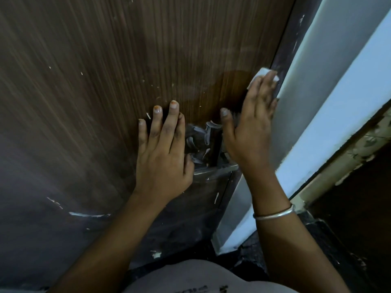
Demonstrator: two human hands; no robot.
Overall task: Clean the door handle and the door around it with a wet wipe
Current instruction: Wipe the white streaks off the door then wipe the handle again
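Two bare forearms reach up from the lower edge of the view, over a pale garment (190, 275) nearest the camera. A thin metal bangle (275, 214) circles the right wrist. The left hand (163, 144) lies flat on the brown wood-grain door (95, 81), fingers straight and slightly spread, holding nothing; its thumb side sits just beside the door handle (213, 169). The handle is a metal lever near the door's right edge, below a plate covered in torn, peeling film, and it shows between the two hands. The right hand (249, 127) is raised above the handle, thumb spread away from the straight fingers, which press the white wet wipe (261, 78) flat against the door at its right edge. Only the wipe's top and corners show past the fingertips. A darker, glossy damp patch spreads over the door left of the wipe and above the handle. Pale flecks and smears dot the wood. A white door frame (317, 102) runs along the door's right edge.
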